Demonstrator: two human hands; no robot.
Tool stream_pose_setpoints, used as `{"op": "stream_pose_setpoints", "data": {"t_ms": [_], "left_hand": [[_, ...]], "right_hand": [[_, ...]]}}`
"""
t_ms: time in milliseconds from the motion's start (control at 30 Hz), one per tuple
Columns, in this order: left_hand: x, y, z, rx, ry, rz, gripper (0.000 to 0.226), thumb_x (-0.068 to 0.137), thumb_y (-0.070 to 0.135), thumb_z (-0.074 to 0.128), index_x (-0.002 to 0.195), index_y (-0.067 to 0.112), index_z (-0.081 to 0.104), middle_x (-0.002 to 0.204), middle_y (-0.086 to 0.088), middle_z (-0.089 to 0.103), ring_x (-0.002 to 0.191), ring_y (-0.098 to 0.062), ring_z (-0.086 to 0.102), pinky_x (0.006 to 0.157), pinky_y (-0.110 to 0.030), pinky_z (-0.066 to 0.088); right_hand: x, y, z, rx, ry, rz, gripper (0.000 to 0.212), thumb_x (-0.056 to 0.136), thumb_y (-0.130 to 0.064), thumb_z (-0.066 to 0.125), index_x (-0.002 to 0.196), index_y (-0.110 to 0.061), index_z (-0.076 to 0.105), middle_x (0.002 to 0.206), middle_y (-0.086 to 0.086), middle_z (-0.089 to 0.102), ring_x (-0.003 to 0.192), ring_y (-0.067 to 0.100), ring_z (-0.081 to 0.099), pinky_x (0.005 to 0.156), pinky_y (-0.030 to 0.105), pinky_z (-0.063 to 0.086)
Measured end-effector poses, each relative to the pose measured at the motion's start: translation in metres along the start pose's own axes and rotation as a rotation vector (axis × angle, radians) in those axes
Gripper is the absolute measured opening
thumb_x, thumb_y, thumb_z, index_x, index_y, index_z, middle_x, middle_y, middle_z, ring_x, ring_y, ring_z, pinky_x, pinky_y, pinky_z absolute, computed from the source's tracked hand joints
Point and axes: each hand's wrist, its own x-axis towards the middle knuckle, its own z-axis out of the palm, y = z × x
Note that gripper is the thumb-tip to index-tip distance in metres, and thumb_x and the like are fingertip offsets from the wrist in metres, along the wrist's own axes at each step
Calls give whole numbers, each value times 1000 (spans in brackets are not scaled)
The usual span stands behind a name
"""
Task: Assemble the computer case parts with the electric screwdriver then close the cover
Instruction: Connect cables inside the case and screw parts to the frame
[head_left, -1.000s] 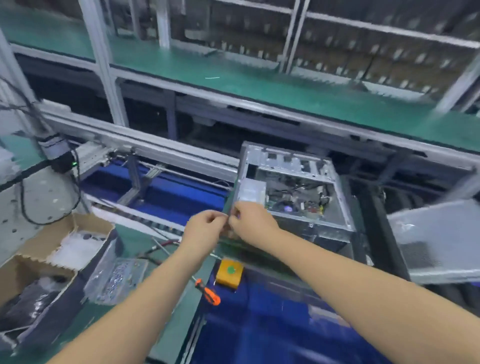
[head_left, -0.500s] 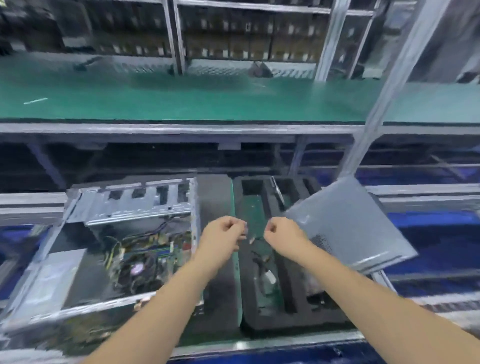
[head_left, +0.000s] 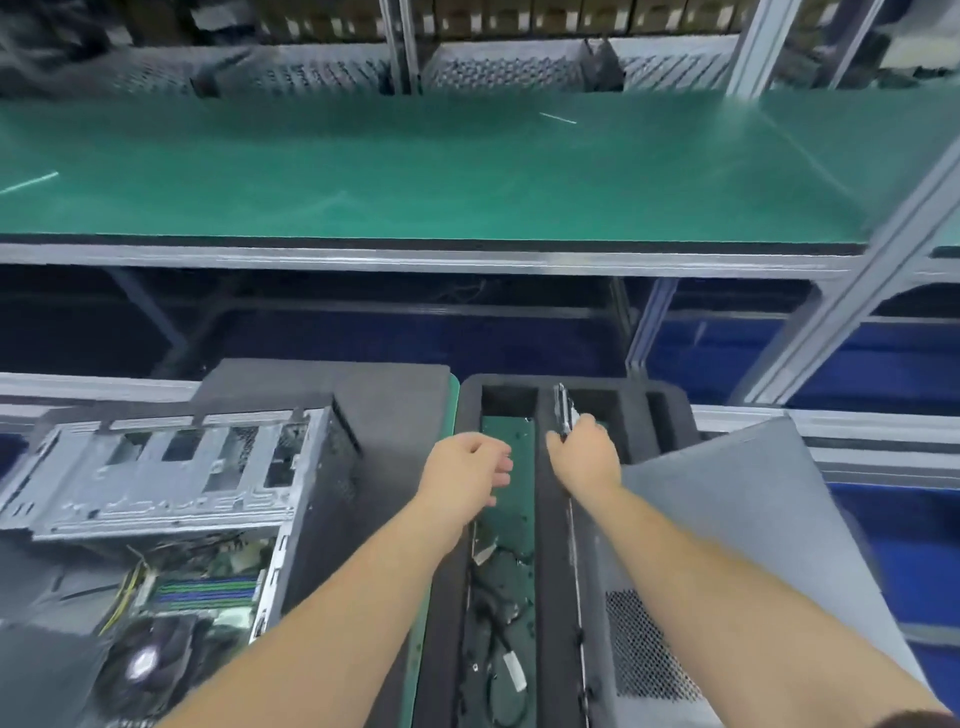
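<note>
- Metal on edge: thin part (head_left: 565, 410) stands upright in the slot of the black foam tray (head_left: 670, 410); right hand (head_left: 587, 457) is on it, fingers curled round its top edge. Looks like a grip, though the far side of the fingers is hidden.
- Left hand (head_left: 470, 470) hovers over the tray's left channel, fingers loosely curled, holding nothing I can see.
- Open computer case (head_left: 171, 473) lies on its side at left, on dark foam; board and fan visible inside, w/ cables. Cover not on yet.
- Grey side panel (head_left: 727, 519) leans tilted against the tray's right side, perforated vent patch low down. Prob. the cover.
- Handling, my read: part in the slot is stiff sheet metal, light, thin edges, maybe sharp. Foam will drag on it, so lift straight up, no twisting. Best hold is the top edge near the middle, 2nd hand lower once it clears.
- Side panel: light but wide, will flex and swing; take it by two opposite edges, not by the vent area.
- Loose cables (head_left: 493, 613) in the left channel could snag.
- Electric screwdriver: not in view.
</note>
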Motion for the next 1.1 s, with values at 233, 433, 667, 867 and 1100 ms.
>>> {"op": "stream_pose_setpoints", "data": {"t_ms": [233, 433, 667, 867, 1100], "left_hand": [[19, -17, 0, -39, 10, -45, 20, 97, 25, 56, 99, 22, 75, 91, 7, 78, 87, -10, 75, 76, -34, 64], [18, -18, -5, -57, -35, -46, 21, 99, 25, 54, 100, 22, 75, 90, 4, 79, 84, -12, 77, 76, -36, 64], [18, 18, -38, -87, -69, 47, 23, 98, 24, 52, 103, 22, 74, 93, 4, 79, 84, -10, 77, 68, -29, 63], [4, 46, -112, -131, -73, 153, 18, 102, 40, 56, 105, 25, 65, 114, 1, 72, 105, -13, 70, 89, -38, 61], [-46, 17, -224, -426, -233, 187, 27, 104, 36, 58, 115, 16, 70, 119, -6, 71, 104, -26, 72, 79, -42, 63]], "right_hand": [[69, 0, 22, -48, -34, 142, 55, 101, -50, 55, 133, -6, 47, 129, 18, 63, 114, 39, 63, 88, 45, 54], [71, -4, 9, -78, 21, 113, 30, 106, -21, 49, 123, 1, 60, 122, 22, 68, 109, 41, 66, 83, 40, 52], [24, -44, -88, 226, 256, -30, 27, 102, -27, 52, 102, -3, 63, 102, 16, 67, 96, 39, 64, 77, 40, 49], [-83, -114, -117, 1138, 156, 55, 25, 99, -21, 60, 118, -6, 68, 111, 12, 69, 101, 31, 69, 86, 54, 63], [-220, -190, -34, 1550, -84, 89, 18, 104, -17, 59, 115, -14, 73, 106, 10, 80, 88, 28, 77, 70, 42, 64]]}}
